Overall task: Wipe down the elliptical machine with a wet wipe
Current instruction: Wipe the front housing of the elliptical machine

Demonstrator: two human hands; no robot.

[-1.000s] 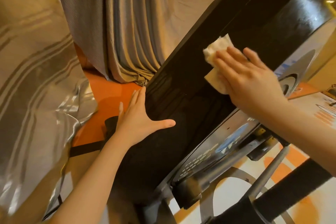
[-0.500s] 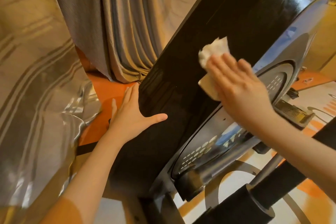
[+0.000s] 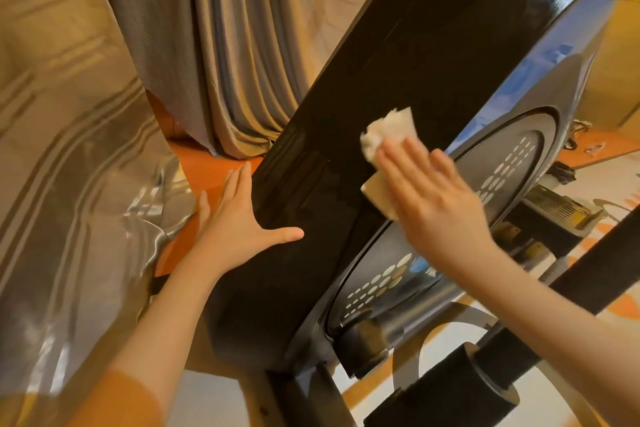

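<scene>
The elliptical machine's black flywheel housing [image 3: 408, 73] runs diagonally across the view, its rim glossy. My right hand [image 3: 433, 204] lies flat with straight fingers on the rim, pressing a crumpled white wet wipe [image 3: 384, 135] against it. The wipe sticks out above and to the left of my fingers. My left hand [image 3: 239, 222] rests open on the housing's lower left edge, thumb spread across the black surface. The side disc with pale oval holes [image 3: 450, 239] shows below my right hand.
Striped grey-beige curtains [image 3: 221, 45] hang close behind and to the left of the machine. An orange floor strip [image 3: 211, 173] lies under them. A black foam-covered handlebar [image 3: 446, 392] crosses the lower right, over a patterned white and orange floor [image 3: 588, 184].
My right hand has slid the wipe down the black rim toward me. The view has shifted, showing more of the side disc. My left hand stays on the housing edge.
</scene>
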